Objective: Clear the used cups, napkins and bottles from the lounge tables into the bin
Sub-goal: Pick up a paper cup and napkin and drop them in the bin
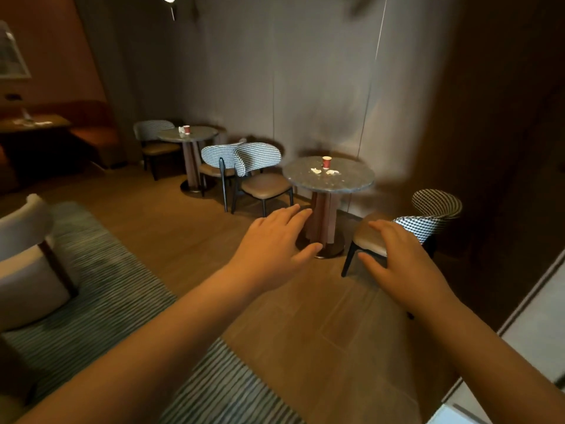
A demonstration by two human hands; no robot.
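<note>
A red paper cup (326, 162) stands on the near round stone table (351, 183), with two crumpled white napkins (324, 171) beside it. On the far round table (171, 137) stand another red cup (186, 129) and a white napkin (181, 130). My left hand (275, 240) and my right hand (400, 255) are stretched out in front of me, palms down, fingers apart, both holding nothing. They hang in the air well short of the near table. No bin is in view.
Houndstooth-backed chairs (258, 157) stand around both tables, one (428, 221) just behind my right hand. A striped rug (107, 286) and a pale armchair (27, 255) lie at the left. A low table (33, 120) with items and an orange bench sit far left. Wood floor runs ahead.
</note>
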